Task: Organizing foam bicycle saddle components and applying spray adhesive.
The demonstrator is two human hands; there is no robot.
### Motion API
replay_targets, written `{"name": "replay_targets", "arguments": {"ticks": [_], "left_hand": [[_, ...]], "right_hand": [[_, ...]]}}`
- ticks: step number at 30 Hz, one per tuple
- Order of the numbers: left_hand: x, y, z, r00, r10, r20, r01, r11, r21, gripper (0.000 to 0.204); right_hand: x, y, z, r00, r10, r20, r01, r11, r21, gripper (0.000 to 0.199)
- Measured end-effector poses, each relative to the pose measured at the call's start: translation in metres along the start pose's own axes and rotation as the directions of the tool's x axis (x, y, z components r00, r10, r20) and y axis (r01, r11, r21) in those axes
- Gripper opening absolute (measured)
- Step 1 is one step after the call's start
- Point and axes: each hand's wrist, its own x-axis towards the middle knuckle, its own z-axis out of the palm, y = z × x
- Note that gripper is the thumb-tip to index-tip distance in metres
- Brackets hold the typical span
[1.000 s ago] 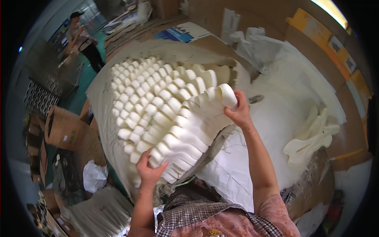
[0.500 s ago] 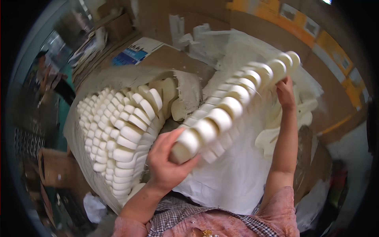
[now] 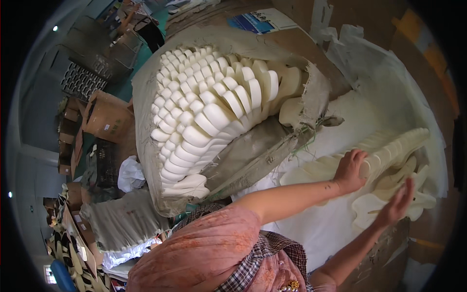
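Observation:
A long row of cream foam pieces [image 3: 396, 148], packed face to face, lies on the white plastic sheet to the right. My left hand [image 3: 351, 171] rests at the row's near end, its fingers stretched out against it. My right hand [image 3: 398, 204] is just below, fingers spread and holding nothing, beside loose flat foam pieces [image 3: 366, 209] with curved outlines. On the left, a big woven sack [image 3: 146, 104] gapes wide, full of tightly packed white foam pieces [image 3: 194, 104] in stacked rows.
White plastic sheeting [image 3: 384, 97] covers the right side. Cardboard [image 3: 301, 41] lies behind the sack, with a blue-and-white printed sheet [image 3: 262, 20] on it. A cardboard box [image 3: 108, 117], a white plastic bag [image 3: 131, 174] and a grey cloth [image 3: 124, 216] are at left. A person [image 3: 146, 27] stands at the far left.
The foam row, held up between both hands before, now lies on the sheet at right. My right hand has let go and drawn back nearer. The view has swung, so the sack appears farther right.

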Motion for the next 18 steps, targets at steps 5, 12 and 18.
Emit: {"name": "replay_targets", "arguments": {"ticks": [5,12,18], "left_hand": [[-0.037,-0.026,-0.121,0.99,0.103,0.092,-0.073,0.956,-0.284,0.058],[-0.28,-0.134,-0.413,0.587,-0.788,0.188,0.615,0.584,0.53,0.026],[-0.405,-0.156,-0.468,0.376,-0.701,-0.606,0.926,0.267,0.265,0.028]], "right_hand": [[-0.107,-0.139,0.069,0.98,-0.091,0.179,0.1,0.994,-0.042,0.031],[-0.211,-0.206,0.207,0.61,-0.114,0.784,-0.245,0.914,0.323,0.027],[-0.362,-0.278,0.328,0.132,-0.474,0.87,-0.194,0.849,0.492,0.031]]}}
